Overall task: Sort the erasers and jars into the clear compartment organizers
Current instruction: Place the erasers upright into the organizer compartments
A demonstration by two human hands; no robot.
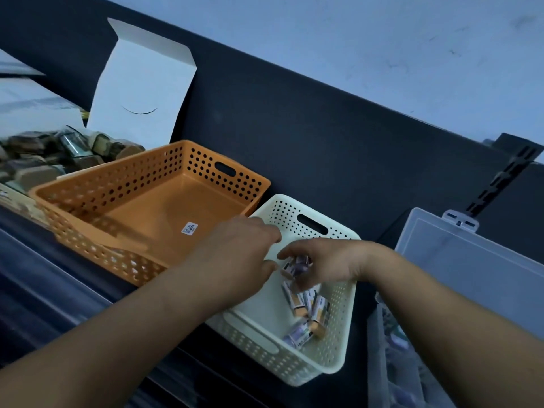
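- Your right hand (329,266) is over the cream basket (265,357), and its fingers (287,254) are curled round a few wrapped erasers (297,265), lifted just above the basket floor.
- Your left hand (235,254) reaches in over the basket's near-left rim. Its thumb and forefinger are spread apart with nothing between them, and their tips are just beside the held erasers.
- More loose erasers (309,313) lie jumbled on the floor of the cream basket, toward its right wall.
- The orange basket (88,187) sits to the left with its corner touching the cream one. Only a small label sticker (189,228) shows on its floor.
- Cork-topped jars (44,160) are heaped at far left, beside a white box flap (141,83) standing up.
- The clear organizer (391,363) is at your right with its lid (471,269) open. What lies in its compartments is too blurred to tell.
- Both baskets rest on the dark counter (73,290).
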